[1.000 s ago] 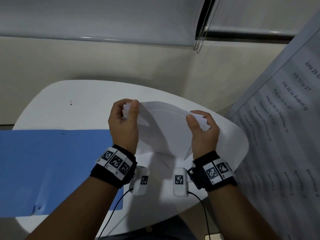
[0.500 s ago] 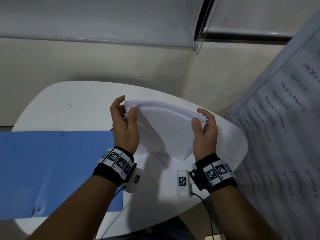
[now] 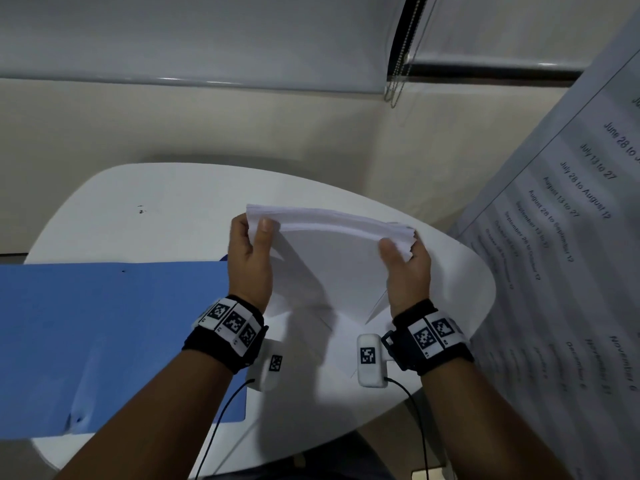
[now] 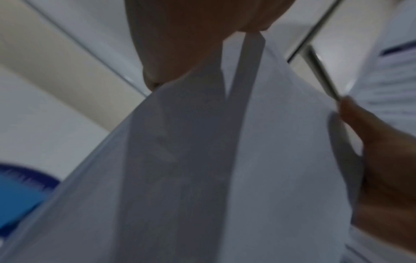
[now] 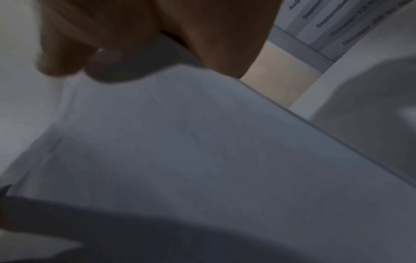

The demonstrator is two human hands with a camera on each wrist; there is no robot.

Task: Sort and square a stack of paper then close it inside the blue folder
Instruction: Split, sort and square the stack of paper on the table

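Note:
A stack of white paper (image 3: 332, 265) stands on edge on the white table (image 3: 166, 202), its top edge uneven at the right. My left hand (image 3: 251, 251) grips the stack's left side, thumb on the near face. My right hand (image 3: 408, 261) pinches the right side, thumb in front. The blue folder (image 3: 104, 341) lies open and flat on the table to the left of my left wrist. In the left wrist view the paper (image 4: 258, 160) fills the frame, blurred, with the folder (image 4: 18, 195) at lower left. The right wrist view shows paper (image 5: 202, 151) under my fingers (image 5: 108, 67).
A large printed sheet with date lines (image 3: 571, 237) leans at the right, close to the table's edge. A cream wall (image 3: 207, 126) and a window blind with a bead chain (image 3: 398, 64) lie behind the table. Cables run from both wrist cameras.
Both hands have risen a little and slid toward the top corners of the stack. The sheets, bowed and splayed a second ago, now stand straighter with their top edges closer together.

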